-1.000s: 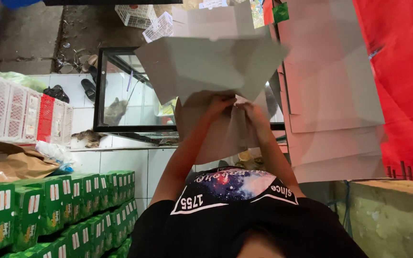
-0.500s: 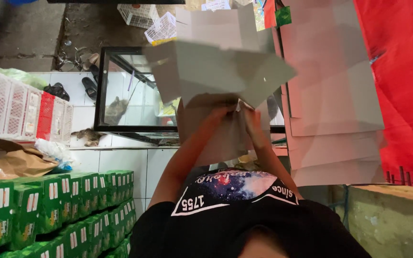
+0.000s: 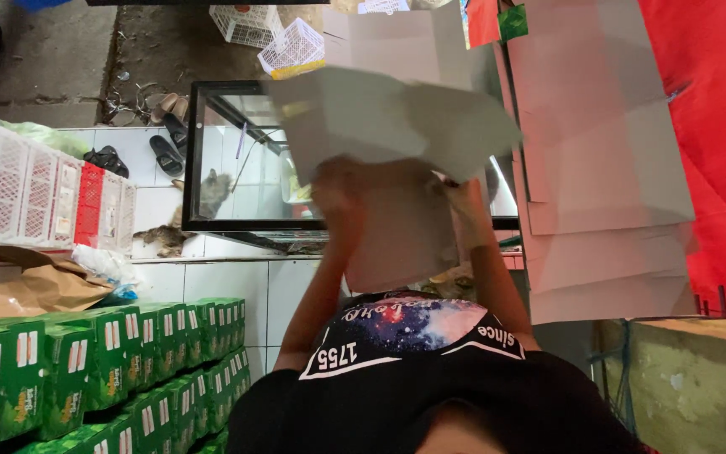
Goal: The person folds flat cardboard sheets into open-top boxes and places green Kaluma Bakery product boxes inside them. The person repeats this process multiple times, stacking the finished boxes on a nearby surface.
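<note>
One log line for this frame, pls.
left hand: grips cardboard box | right hand: grips same box | box flaps open, motion-blurred | flat cardboard stack beside

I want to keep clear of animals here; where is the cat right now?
In the head view the grey-brown cat sits left of centre on the white tiled floor, by the black-framed glass case's left edge, with black sandals beside it.

Both arms raised forward from the torso, forearms bare, converging slightly toward the hands. Left hand [image 3: 339, 195] up at the left edge of a flat grey cardboard sheet [image 3: 397, 134], fingers curled on it, motion-blurred. Right hand [image 3: 464, 206] at the right edge, same height, gripping too. Elbows bent, wrists roughly level. Exact finger placement not readable through the blur.
</note>
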